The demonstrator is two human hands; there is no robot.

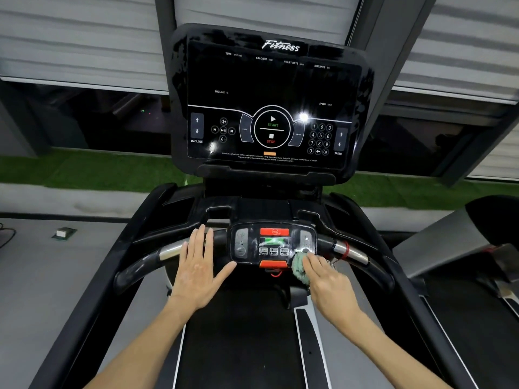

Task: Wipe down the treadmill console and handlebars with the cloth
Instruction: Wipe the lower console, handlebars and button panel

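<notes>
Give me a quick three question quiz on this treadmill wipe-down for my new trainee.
1. True or false: the left hand holds the cloth.
2. Where on the small control panel is the cloth? A upper left; B lower right; C on the red button.
3. Fill in: the word atop the big console is ___.
Key: 1 false, the right hand holds it; 2 B; 3 Fitness.

Cloth [299, 266] on control panel [273, 242] (right hand [330, 279])
</notes>
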